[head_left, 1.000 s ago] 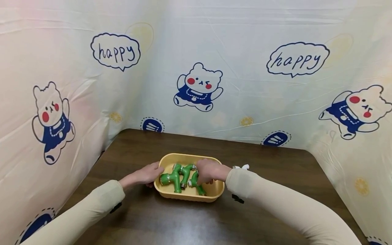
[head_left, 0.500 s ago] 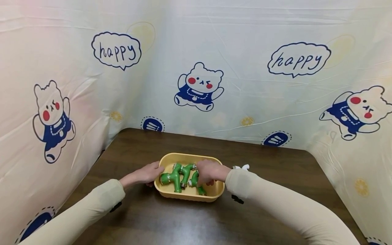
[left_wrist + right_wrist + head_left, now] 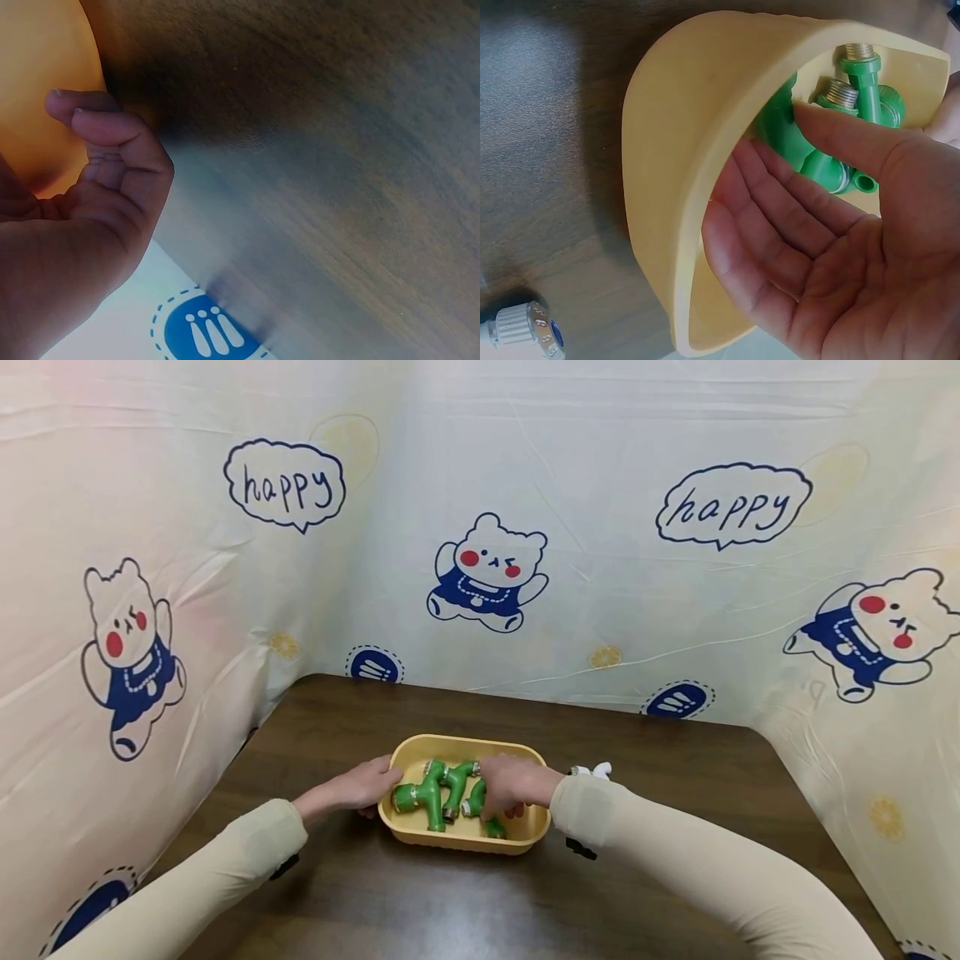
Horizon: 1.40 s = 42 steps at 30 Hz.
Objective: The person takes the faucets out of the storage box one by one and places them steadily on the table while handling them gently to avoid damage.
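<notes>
A yellow plastic basin (image 3: 450, 843) sits on the table, tipped to neither side. My left hand (image 3: 365, 783) grips its left end, thumb over the rim and fingers outside below. Inside the basin, my right hand (image 3: 517, 783) pinches a green pipe fitting (image 3: 780, 135) between thumb and fingers; most of that fitting is hidden behind the hand in the head view. Two more green pipe fittings, a thicker one (image 3: 431, 802) and a branched one (image 3: 455, 782), lie in the left half. Threaded metal ends (image 3: 842, 93) show on the fittings in the right wrist view.
A white fitting (image 3: 602, 770) with a ribbed silvery cap (image 3: 526, 331) lies on the dark wooden table (image 3: 637, 843), right of the basin and partly behind my right sleeve. Printed cloth (image 3: 600, 568) surrounds the table at the back and both sides.
My right hand has shifted slightly down in the basin and covers more of the green fitting. My left hand and the basin stay where they were.
</notes>
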Available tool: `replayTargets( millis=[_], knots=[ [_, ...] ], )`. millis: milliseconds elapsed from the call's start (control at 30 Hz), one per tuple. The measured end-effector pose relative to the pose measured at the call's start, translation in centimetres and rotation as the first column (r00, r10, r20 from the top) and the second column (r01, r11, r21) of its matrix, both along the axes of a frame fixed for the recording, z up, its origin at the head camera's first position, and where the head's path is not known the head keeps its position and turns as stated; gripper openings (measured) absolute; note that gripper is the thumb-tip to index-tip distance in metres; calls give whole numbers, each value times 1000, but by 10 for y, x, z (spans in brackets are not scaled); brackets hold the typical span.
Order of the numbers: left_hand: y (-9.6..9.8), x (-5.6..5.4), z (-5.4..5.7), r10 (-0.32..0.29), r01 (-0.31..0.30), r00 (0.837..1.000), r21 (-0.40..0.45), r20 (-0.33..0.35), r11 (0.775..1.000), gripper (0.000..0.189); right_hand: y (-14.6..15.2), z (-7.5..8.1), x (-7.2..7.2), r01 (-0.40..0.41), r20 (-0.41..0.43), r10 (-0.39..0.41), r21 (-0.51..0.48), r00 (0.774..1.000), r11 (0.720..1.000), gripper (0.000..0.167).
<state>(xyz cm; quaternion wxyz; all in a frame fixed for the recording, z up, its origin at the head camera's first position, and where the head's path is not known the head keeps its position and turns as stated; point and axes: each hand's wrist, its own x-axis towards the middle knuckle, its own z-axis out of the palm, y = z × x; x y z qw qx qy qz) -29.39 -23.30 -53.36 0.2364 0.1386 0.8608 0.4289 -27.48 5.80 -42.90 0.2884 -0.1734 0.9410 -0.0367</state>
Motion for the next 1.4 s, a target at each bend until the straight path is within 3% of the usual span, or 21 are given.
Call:
replayTargets(
  millis=[67,100,200,267,300,400,500,533,833,867,900,1100,1133,1300,1400],
  knots=[
    [0,2,1,-9,9,1000,-11,-23,1000,43,2,-10,-6,-13,6,13,-5,1000,1000,27],
    [-1,-4,-5,18,-18,1000,-5,14,1000,44,3,-14,-9,-20,6,20,-5,1000,1000,26],
    [-1,-6,-8,47,-47,998,-5,33,999,41,6,-23,-14,-29,-4,29,-15,1000,999,26],
    [-2,-8,-10,48,-48,998,-5,35,999,41,6,-26,-15,-31,-7,31,-17,999,999,26],
    [1,-4,-5,41,-41,999,-6,23,999,39,7,-27,-16,-30,-8,30,-17,1000,999,26],
    [-1,-7,-8,26,-26,999,0,18,1000,40,7,-30,-17,-16,0,16,-19,1000,1000,24],
    [-1,-8,-11,19,-20,1000,11,13,1000,39,8,-31,-17,-1,4,1,-25,1000,1000,23],
    [-4,-15,-20,44,-45,998,19,47,999,40,9,-31,-17,5,7,-4,-28,1000,1000,24],
    [-4,-15,-21,48,-49,998,10,31,999,39,10,-28,-18,1,14,-1,-41,1000,999,27],
    [-4,-14,-20,49,-49,998,8,34,999,39,10,-28,-18,1,15,-1,-41,1000,999,27],
    [-1,-8,-11,24,-24,1000,0,2,1000,38,10,-29,-18,0,16,1,-39,1000,999,26],
    [0,-2,-5,-2,2,1000,-14,-6,1000,43,11,-30,-21,8,14,-7,-27,1000,1000,21],
    [-3,-8,-14,25,-25,999,-7,30,1000,44,11,-29,-21,11,14,-11,-26,1000,1000,21],
    [-4,-11,-19,38,-39,999,23,12,999,41,11,-25,-20,16,0,-16,-12,1000,1000,18],
    [9,12,19,32,-32,999,0,-15,999,41,12,-25,-20,3,-13,-3,-1,1000,1000,17]
  ],
)
